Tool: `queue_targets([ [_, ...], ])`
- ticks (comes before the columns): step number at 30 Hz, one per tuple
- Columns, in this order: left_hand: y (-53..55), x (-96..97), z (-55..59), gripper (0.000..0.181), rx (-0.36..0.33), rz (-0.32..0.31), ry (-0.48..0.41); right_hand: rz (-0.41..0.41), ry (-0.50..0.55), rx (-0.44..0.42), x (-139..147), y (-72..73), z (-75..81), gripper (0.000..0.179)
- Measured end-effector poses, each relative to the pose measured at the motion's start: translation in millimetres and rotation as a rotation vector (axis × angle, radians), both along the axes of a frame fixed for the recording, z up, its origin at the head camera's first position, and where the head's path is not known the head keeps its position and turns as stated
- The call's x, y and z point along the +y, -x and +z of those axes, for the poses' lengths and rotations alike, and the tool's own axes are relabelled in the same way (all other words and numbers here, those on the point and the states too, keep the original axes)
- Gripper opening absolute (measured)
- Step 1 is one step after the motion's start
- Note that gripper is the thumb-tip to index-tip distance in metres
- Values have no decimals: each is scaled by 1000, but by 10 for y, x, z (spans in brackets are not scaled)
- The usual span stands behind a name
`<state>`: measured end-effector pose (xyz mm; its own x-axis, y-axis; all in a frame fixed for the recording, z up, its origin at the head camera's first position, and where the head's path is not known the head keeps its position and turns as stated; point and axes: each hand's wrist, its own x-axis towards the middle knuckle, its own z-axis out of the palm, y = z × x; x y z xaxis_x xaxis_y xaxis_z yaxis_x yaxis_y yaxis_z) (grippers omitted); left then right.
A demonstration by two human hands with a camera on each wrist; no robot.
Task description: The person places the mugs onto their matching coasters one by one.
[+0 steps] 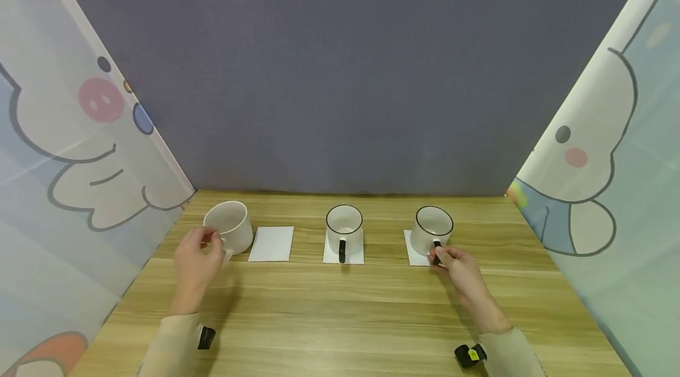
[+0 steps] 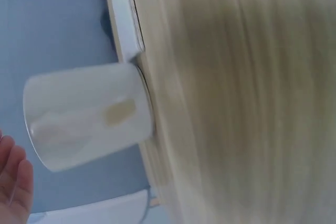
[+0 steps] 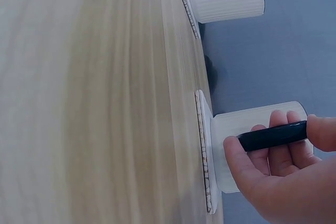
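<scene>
At the left stands a plain white mug [image 1: 241, 235] directly on the wooden table. My left hand [image 1: 198, 259] is beside its near left side, fingers loosely bent; in the left wrist view a gap shows between the fingertips [image 2: 23, 174] and the white mug [image 2: 86, 114]. To the right, a white mug with a dark rim [image 1: 425, 235] sits on a white square coaster [image 1: 417, 258]. My right hand [image 1: 464, 275] pinches this mug's black handle [image 3: 273, 136] between thumb and fingers. The mug stands upright, its base on the coaster.
A second dark-rimmed mug [image 1: 336, 238] stands on the middle coaster [image 1: 357, 256], black handle toward me. Another white coaster [image 1: 271, 244] lies bare, right of the plain mug. A grey panel [image 1: 345, 82] rises behind the table; printed cartoon sheets flank both sides.
</scene>
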<state>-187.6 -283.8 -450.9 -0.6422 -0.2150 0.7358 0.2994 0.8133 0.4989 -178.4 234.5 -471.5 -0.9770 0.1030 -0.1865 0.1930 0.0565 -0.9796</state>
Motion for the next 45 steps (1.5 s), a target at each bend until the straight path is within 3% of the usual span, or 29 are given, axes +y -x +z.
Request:
queue_targets([
  [3,-36,-86,-12,8,-98,24,-58,1,0,-1,-2,2,3,31],
  [10,-95,-204,-60,24,-419,46,-228,3,-6,-4,-1,-2,6,32],
  [16,-120,-258,-131,42,-600,3,-275,-3,-9,3,-6,-12,22,30],
  [20,-114,-265,-147,45,-632,-62,-401,0,-8,5,-11,-16,27,29],
  [25,-104,-288,-163,46,-663,-212,-587,4,-7,5,-13,-7,24,32],
  [30,-95,-299,-173,43,-686,-311,-687,2,-7,-2,-10,10,15,32],
  [45,-71,-286,-191,46,-680,-315,-735,3,-32,55,-1,-9,-6,34],
])
